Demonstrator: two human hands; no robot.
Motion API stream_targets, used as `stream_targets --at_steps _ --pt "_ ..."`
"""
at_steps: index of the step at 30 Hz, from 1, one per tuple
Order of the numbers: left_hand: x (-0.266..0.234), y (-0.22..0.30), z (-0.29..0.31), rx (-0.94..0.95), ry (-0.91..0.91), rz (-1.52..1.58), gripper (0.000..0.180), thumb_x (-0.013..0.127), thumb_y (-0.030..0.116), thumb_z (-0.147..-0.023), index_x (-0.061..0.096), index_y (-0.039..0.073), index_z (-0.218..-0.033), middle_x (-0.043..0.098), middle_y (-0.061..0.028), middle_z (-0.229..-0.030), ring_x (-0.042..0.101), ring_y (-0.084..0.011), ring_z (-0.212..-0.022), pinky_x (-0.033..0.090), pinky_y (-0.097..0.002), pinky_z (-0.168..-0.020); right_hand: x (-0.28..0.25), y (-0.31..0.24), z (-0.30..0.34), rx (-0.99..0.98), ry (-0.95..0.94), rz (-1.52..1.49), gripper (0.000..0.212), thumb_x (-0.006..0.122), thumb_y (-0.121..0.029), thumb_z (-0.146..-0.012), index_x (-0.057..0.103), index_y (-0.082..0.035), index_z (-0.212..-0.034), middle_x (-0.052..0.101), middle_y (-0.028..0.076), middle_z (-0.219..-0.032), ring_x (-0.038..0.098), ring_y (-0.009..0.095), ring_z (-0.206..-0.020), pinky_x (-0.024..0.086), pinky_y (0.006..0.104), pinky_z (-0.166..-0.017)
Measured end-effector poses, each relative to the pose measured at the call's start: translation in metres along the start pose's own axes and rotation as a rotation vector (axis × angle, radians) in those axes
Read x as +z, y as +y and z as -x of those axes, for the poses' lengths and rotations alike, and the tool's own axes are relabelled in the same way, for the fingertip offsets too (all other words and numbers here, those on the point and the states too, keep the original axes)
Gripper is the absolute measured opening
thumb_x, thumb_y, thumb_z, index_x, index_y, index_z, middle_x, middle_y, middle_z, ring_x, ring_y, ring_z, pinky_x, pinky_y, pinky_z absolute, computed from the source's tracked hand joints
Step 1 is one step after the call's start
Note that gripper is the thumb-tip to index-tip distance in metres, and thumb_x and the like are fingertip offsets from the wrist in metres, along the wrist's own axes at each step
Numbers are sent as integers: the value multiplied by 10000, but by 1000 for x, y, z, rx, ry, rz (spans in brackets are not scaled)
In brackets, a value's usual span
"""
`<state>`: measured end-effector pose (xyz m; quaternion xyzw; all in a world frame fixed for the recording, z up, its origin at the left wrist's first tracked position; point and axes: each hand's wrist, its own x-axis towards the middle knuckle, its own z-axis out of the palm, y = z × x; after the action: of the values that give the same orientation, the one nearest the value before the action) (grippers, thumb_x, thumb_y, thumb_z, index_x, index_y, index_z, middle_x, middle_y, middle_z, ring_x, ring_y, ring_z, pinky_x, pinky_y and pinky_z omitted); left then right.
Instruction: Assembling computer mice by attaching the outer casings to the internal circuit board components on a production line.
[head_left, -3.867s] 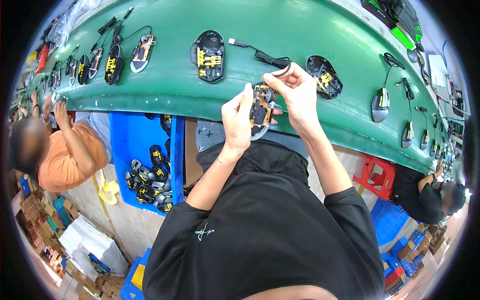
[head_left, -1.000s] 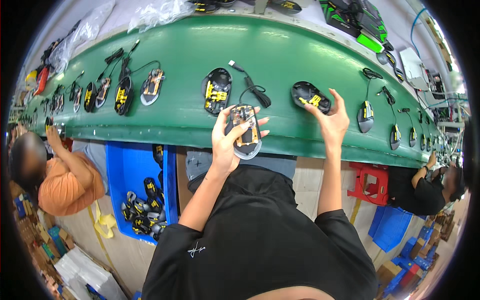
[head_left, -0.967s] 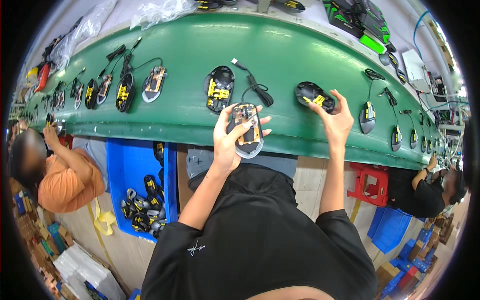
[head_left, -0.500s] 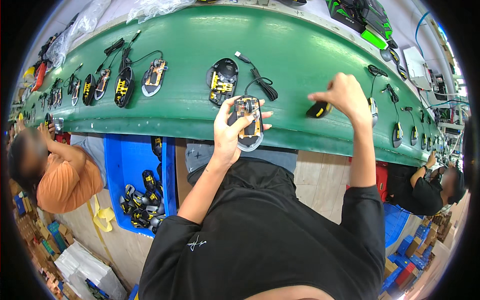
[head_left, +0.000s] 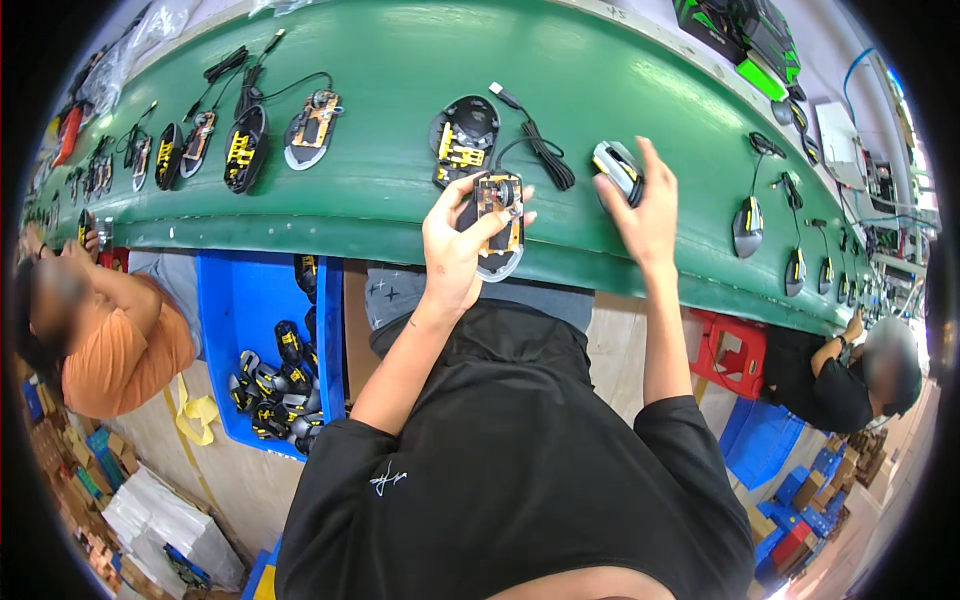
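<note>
My left hand (head_left: pixel 452 242) holds an opened mouse base (head_left: pixel 500 230), its circuit board and scroll wheel facing up. From its far end a black cable (head_left: pixel 545 150) runs to a coiled bundle on the belt. Just beyond lies a black mouse shell (head_left: pixel 465 140), hollow side up with yellow parts inside. To the right, my right hand (head_left: pixel 648 215) is around a grey and black mouse shell (head_left: pixel 618 170) with yellow marks, thumb on one side and fingers on the other. Its underside is hidden.
The green belt (head_left: pixel 400 80) carries mouse bases and shells at left and cabled mice (head_left: pixel 748 228) at right. A blue bin (head_left: pixel 225 330) of mouse parts stands below left. Co-workers sit at both sides, one in an orange top (head_left: pixel 130 345). A red stool (head_left: pixel 735 350) is at right.
My right hand has come lower and to the left, and the shell by it has turned to show its grey side. My left hand keeps hold of the mouse base. The whole view has shifted slightly.
</note>
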<state>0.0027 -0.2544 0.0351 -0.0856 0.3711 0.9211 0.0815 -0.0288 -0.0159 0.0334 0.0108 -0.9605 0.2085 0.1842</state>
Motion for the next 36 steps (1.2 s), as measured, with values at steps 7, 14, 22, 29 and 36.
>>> stream_targets --at_steps 7,14,22,29,36 --pt "-2 -2 -3 -40 22 -25 376 618 -68 -846 546 -61 -1215 664 -164 -1069 689 -232 -917 593 -324 -742 -6 -38 20 78 67 -396 388 681 -219 -863 637 -84 -1225 586 194 -1274 569 316 -1145 437 397 -970" --pt "7 2 4 86 95 -129 367 447 132 -949 544 -61 -1246 621 -103 -1092 572 -144 -1011 439 -264 -922 11 -142 43 26 12 -411 468 661 -208 -868 565 -50 -1298 502 220 -1356 534 379 -1114 442 417 -946" --pt "4 7 9 94 -33 -175 475 371 245 -1008 470 -56 -1362 577 -140 -1263 553 -174 -1120 415 -290 -990 22 -140 65 -119 -71 -399 655 686 -193 -848 420 -1 -1415 371 275 -1450 505 411 -1172 445 439 -959" --pt "-1 14 12 237 -160 -346 545 527 182 -944 391 -74 -1406 481 -158 -1383 472 -190 -1249 357 -306 -1051 17 -141 57 -50 -197 -626 666 697 -122 -839 404 -7 -1427 302 279 -1498 453 409 -1285 412 414 -1021" --pt "-7 26 8 212 69 -292 304 707 101 -866 591 -43 -1107 680 -91 -975 613 -88 -886 491 -244 -812 -1 -149 61 -178 -206 -618 653 678 -27 -794 446 -9 -1404 396 255 -1456 514 376 -1246 455 396 -974"
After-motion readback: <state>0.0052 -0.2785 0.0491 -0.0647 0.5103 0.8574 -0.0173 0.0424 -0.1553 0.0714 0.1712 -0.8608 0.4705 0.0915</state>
